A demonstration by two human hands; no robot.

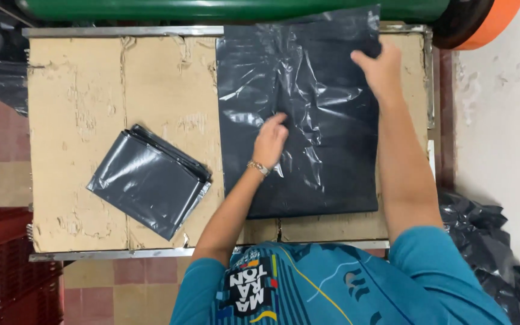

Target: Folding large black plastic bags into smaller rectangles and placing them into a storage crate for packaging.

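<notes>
from my feed the biggest thing is the desk [79, 120], a metal-edged frame topped with worn brown cardboard, filling most of the view. on its right half lies a large dark grey plastic bag [326, 150], spread flat and crinkled, its far edge reaching past the back of the desk and its near edge stopping short of the front rail. on the left half, well apart from it, sits a folded stack of grey bags [148, 180], turned at an angle. beyond the desk i see a green cylinder [212, 8] along the back, and a heap of black plastic [489, 241] on the floor at the right. the right hand [381, 69] is at the upper right corner of the spread bag, fingers curled onto the edge, seemingly pinching it, though i cannot tell how firmly. the left hand [270, 139] rests open and flat on the middle of the same bag, gripping nothing, a bracelet [259, 167] at its wrist.
</notes>
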